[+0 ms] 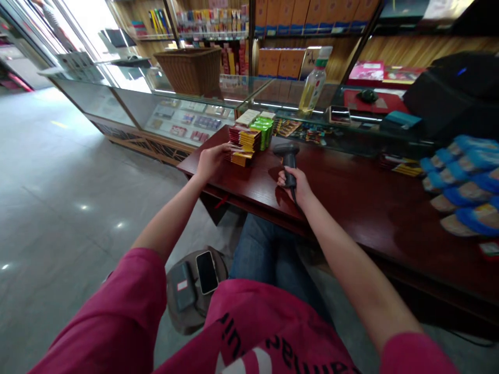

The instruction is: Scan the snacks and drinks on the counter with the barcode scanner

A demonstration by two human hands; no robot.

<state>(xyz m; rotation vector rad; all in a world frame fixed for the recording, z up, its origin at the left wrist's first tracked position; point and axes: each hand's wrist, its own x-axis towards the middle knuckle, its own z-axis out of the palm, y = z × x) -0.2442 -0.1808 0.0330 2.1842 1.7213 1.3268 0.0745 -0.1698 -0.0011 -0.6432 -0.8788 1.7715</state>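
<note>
My right hand [298,186] is wrapped round the handle of a black barcode scanner [287,151], whose head points away over the dark red wooden desk [343,192]. At the desk's left end, my left hand [211,161] has its fingers pinched at the left side of a stack of yellow-and-dark-red packets [244,145]. They seem to grip the edge of one packet; the fingertips are partly hidden. Right behind that stack stand green packets [265,127], with a whitish pack [247,117] beside them.
Behind the desk runs a glass counter [257,96] bearing a bottle [314,83], a phone [339,114] and a wicker basket [191,70]. Blue-and-tan packs [468,182] are piled at the right. A stool [183,324] at lower left holds a phone [207,272] and a dark case [183,288].
</note>
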